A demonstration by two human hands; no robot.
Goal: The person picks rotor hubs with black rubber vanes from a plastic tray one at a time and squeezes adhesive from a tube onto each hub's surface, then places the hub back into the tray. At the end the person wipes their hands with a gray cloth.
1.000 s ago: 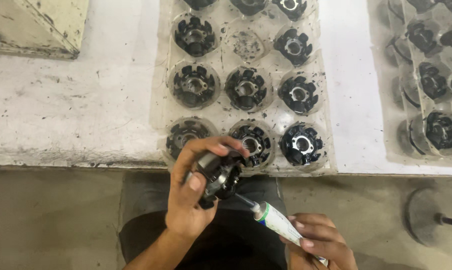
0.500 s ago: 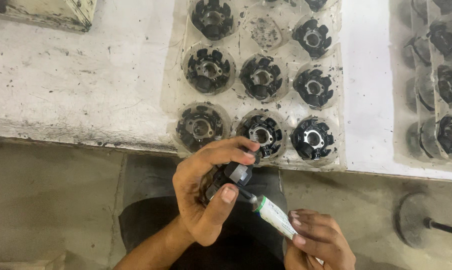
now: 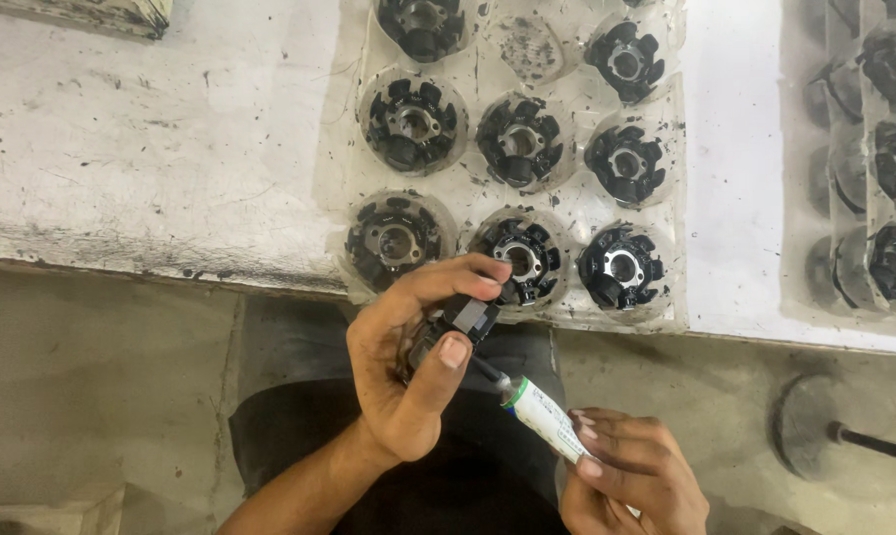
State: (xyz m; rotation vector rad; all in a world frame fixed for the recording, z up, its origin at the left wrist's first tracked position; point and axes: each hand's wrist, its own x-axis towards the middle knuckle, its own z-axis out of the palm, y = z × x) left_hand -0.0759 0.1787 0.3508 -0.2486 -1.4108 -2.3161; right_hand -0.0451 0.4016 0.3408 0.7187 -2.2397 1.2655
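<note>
Below the bench edge [image 3: 170,260], my left hand [image 3: 408,367] pinches a black stator part [image 3: 458,322] between thumb and fingers. To its lower right, my right hand [image 3: 626,476] clasps a white tube [image 3: 542,416], long axis slanting up-left, black nozzle touching the part; my left is nearer.

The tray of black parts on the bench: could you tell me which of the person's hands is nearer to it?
Left. The left hand is raised to the tray's near edge, fingertips overlapping it in view. The right hand sits lower, holding the tube, apart from the tray.
</note>
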